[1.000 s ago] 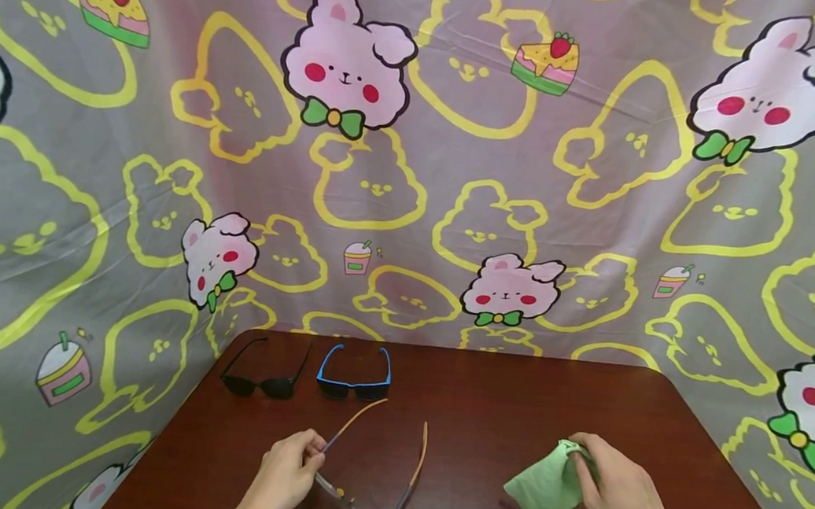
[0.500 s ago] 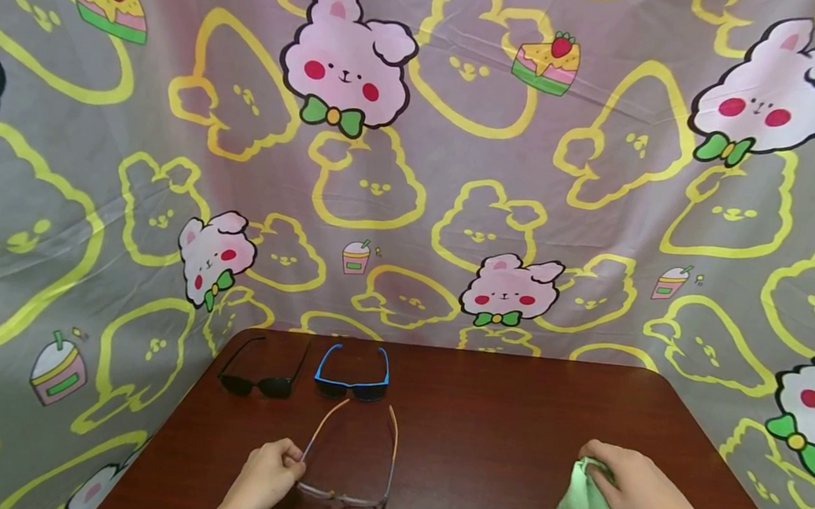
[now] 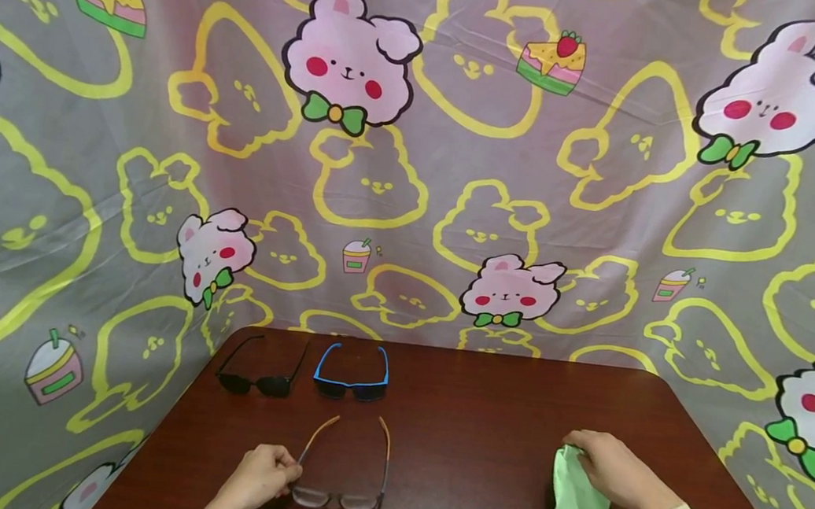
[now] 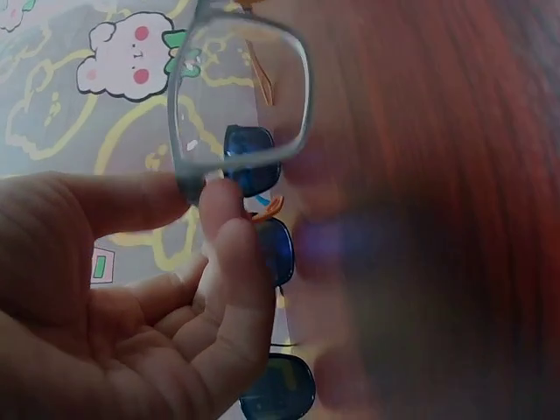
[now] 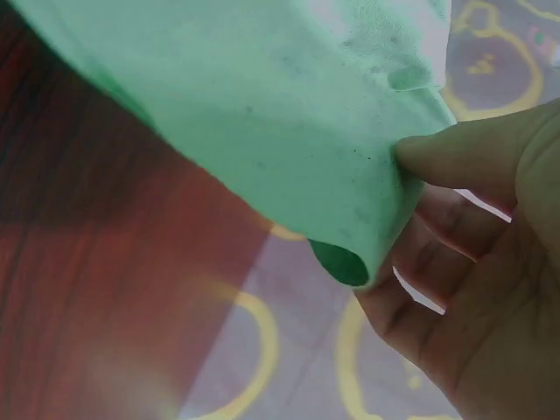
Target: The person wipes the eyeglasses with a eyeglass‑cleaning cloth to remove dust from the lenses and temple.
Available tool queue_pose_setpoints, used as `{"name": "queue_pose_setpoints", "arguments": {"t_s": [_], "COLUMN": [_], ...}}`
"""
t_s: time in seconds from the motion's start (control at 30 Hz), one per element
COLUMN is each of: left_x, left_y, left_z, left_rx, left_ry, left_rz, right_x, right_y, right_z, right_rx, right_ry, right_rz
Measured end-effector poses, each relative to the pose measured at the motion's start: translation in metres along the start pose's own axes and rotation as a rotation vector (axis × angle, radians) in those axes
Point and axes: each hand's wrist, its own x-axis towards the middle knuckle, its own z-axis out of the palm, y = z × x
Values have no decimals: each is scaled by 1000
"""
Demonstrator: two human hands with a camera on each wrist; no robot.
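Note:
My left hand [image 3: 257, 477] pinches the left hinge corner of a pair of clear eyeglasses [image 3: 333, 500], low over the near part of the table. Their orange-tipped temples are unfolded and point away from me. In the left wrist view, thumb and fingertips grip the frame beside one clear lens [image 4: 241, 96]. At the right, my right hand [image 3: 623, 471] pinches the upper edge of a light green cloth [image 3: 578, 503], which hangs down from the fingers. The right wrist view shows the thumb on the near face of the cloth [image 5: 289, 131], the other fingers behind it.
On the far left of the brown table [image 3: 473, 433] lie black sunglasses [image 3: 254, 386] and, beside them, blue-framed sunglasses [image 3: 350, 391], both with temples unfolded. A grey curtain [image 3: 443, 147] with rabbit and cake prints surrounds the table's back and sides.
The eyeglasses have moved left and turned from slanted to nearly straight, lenses towards me. My right hand has shifted right overall with the cloth, which now hangs more folded and narrow.

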Motion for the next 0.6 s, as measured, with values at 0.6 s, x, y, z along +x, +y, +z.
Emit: {"name": "queue_pose_setpoints", "arguments": {"t_s": [0.6], "left_x": [18], "left_y": [26], "left_z": [-13], "left_rx": [250], "left_ry": [3], "left_rz": [127], "right_x": [41], "right_y": [37], "right_z": [22], "right_rx": [-2], "right_ry": [-70], "right_rz": [26]}}
